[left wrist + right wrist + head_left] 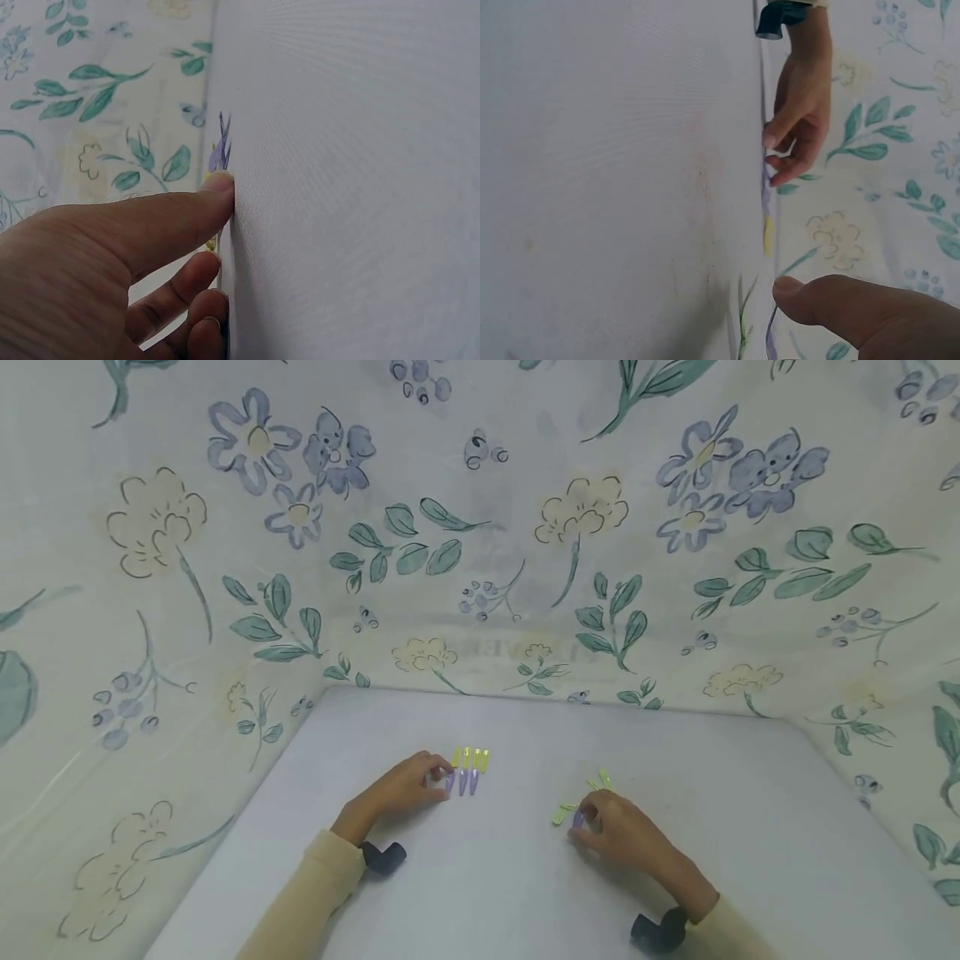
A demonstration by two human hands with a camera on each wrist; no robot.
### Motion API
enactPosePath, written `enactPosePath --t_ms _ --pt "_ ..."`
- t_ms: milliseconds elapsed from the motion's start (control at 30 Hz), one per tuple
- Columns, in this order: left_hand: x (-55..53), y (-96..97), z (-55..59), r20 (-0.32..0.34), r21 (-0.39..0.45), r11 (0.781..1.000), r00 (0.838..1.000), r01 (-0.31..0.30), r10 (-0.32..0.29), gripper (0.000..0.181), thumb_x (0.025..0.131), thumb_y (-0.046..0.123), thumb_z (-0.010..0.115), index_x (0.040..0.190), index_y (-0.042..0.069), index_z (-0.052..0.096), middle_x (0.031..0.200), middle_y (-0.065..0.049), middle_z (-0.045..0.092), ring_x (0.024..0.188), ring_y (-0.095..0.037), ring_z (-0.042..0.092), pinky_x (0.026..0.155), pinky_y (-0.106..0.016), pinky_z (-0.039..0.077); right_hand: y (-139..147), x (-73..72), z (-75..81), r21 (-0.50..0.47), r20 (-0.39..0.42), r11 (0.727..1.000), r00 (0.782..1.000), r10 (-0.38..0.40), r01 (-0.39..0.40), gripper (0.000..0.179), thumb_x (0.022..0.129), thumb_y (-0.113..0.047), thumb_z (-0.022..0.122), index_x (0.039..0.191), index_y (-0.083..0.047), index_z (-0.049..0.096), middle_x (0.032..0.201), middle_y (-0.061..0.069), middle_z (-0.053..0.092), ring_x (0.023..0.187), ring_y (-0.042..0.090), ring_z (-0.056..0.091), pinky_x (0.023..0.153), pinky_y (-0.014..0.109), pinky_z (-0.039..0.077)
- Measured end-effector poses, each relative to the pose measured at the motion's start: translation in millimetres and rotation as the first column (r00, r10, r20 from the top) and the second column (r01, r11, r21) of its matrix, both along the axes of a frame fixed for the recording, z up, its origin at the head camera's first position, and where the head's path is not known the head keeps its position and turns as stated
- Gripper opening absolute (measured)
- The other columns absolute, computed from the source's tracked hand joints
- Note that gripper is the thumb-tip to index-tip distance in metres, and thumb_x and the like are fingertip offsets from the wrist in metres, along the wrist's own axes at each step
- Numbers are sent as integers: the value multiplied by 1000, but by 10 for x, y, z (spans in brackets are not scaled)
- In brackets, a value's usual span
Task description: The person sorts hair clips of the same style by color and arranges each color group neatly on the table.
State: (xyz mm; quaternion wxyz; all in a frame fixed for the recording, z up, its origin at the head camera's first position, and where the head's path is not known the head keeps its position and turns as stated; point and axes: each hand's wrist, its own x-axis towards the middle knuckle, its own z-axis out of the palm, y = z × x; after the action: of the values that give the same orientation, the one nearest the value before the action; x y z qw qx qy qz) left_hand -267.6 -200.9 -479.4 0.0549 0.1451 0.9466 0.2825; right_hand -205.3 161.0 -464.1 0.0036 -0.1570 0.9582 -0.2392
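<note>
My left hand point(408, 783) is at a short row of purple snap hair clips point(463, 782), its thumb and index finger pinching the leftmost one. Directly behind that row lie several yellow hair clips point(477, 759), side by side. In the left wrist view the thumb point(214, 191) partly covers the clips. Farther right, my right hand point(618, 831) holds one purple hair clip point(577, 820) between thumb and fingers, low over the table. Light green hair clips point(558, 815) lie scattered around its fingertips, some partly hidden by the hand.
The clips lie on a white table point(495, 885). A floral-patterned sheet point(480, 568) rises behind the table and along its sides. Dark bands with camera mounts point(384, 858) sit on both wrists.
</note>
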Motion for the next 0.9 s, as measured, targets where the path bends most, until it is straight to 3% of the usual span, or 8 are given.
enactPosePath --t_ms 167,367,567,900 --pt "-10 10 -14 -1 3 1000 1000 16 -16 41 86 25 78 124 19 65 103 4 60 82 -13 53 75 -30 47 27 -42 57 -114 15 992 999 47 -45 31 84 -20 79 108 -7 65 90 -2 67 79 8 60 62 21 50" --pt "-24 10 -54 -5 -2 1000 1000 8 -8 42 86 27 78 125 20 65 103 5 60 82 -12 53 74 -29 47 -32 -124 119 -178 -69 975 990 122 -133 33 86 -16 77 115 -6 64 86 -4 70 78 6 65 66 19 52" --pt "-20 -2 -49 -14 -8 1000 1000 6 -6 42 86 27 79 125 21 65 103 5 60 82 -12 52 74 -29 47 -189 -226 225 -227 -34 963 989 141 -145 36 86 -15 78 118 -6 65 87 -2 70 78 9 65 65 19 52" --pt "-26 -17 -71 -17 -5 1000 1000 8 -8 41 86 27 79 124 22 65 103 6 60 81 -11 52 73 -28 46 -575 -414 226 -197 -76 963 982 174 -186 36 84 -21 81 113 -6 67 87 -2 66 77 8 60 65 20 51"
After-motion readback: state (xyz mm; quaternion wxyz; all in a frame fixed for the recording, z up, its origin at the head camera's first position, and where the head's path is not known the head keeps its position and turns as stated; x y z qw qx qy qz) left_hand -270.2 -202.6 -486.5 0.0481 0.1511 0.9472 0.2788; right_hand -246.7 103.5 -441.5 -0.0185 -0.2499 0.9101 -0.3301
